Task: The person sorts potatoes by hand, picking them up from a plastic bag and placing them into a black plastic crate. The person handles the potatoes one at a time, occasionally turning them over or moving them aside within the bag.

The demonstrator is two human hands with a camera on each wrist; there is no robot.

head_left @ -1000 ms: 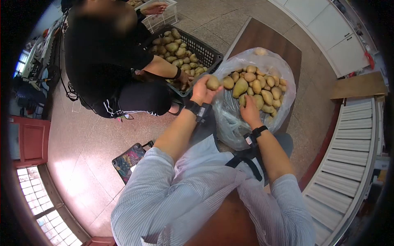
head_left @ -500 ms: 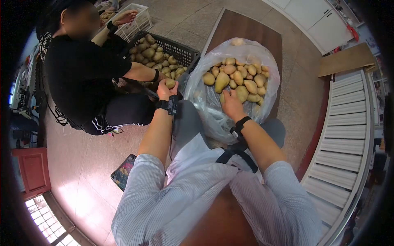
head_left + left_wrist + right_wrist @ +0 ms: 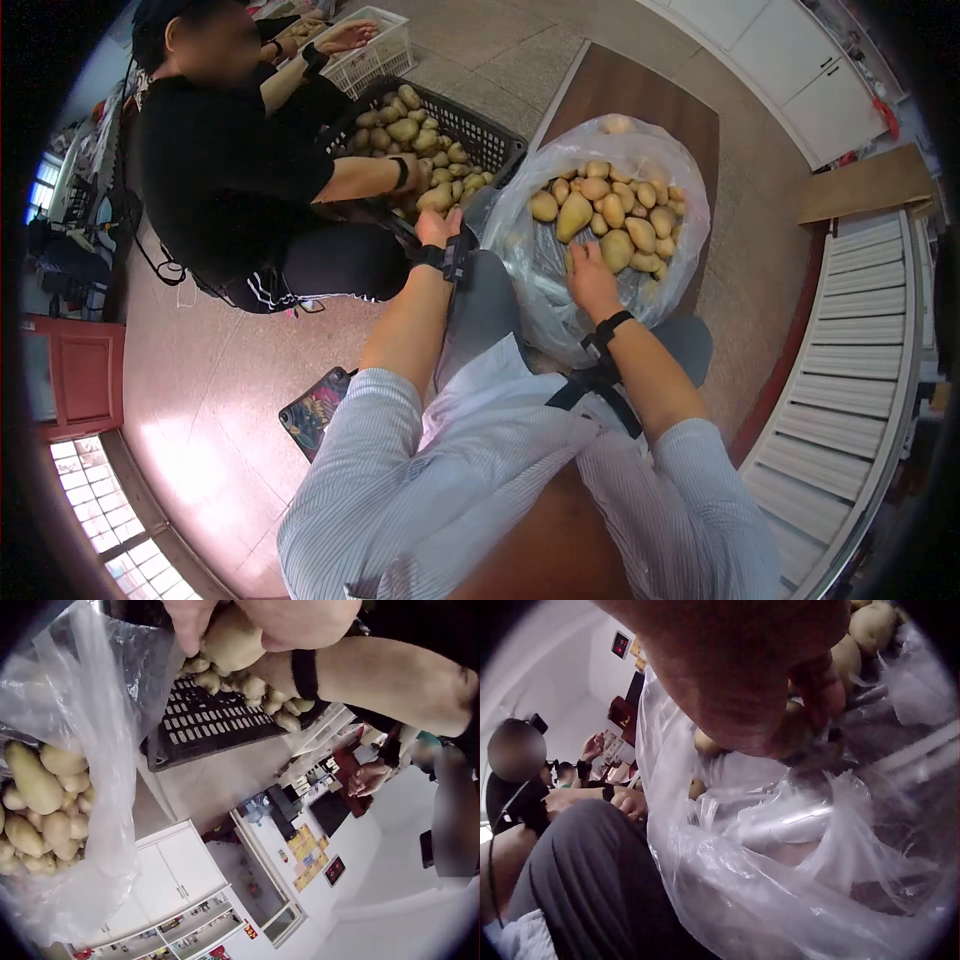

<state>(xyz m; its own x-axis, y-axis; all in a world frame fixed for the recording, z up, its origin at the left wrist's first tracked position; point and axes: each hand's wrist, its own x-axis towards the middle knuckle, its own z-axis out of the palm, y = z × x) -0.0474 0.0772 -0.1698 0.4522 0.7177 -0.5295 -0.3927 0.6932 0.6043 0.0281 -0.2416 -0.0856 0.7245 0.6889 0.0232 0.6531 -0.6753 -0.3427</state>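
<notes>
Potatoes (image 3: pixel 640 215) lie heaped in a clear plastic bag (image 3: pixel 515 270), mostly toward its far side, with one large, pear-shaped one at the near edge of the heap. The bag stands open on a dark brown surface (image 3: pixel 625 80). Just beside it we see a black perforated crate (image 3: pixel 485 138), also well stocked with potatoes; a person in black (image 3: pixel 220 150) has one hand (image 3: pixel 417 175) in it. Behind that stands a white basket (image 3: pixel 385 50), whose contents we cannot make out.

Our left hand (image 3: pixel 437 232) is beside the near edge of the crate, its fingers and thumb closed about a single potato (image 3: pixel 232 641). Our right hand (image 3: pixel 595 287) is inside the bag, fingers bent round a smaller potato (image 3: pixel 793 727) near the rest of the heap.

The left wrist view shows our grip from close up, with thumb and fingers on opposite sides of the potato; the head view gives only part of this. It also shows a yellow panel (image 3: pixel 304 859) on the far wall, which the head view leaves out. From the right wrist we see the bag's crumpled folds close by and a grey-trousered knee (image 3: pixel 592 862) next to them, while much of the heap falls outside that view.
</notes>
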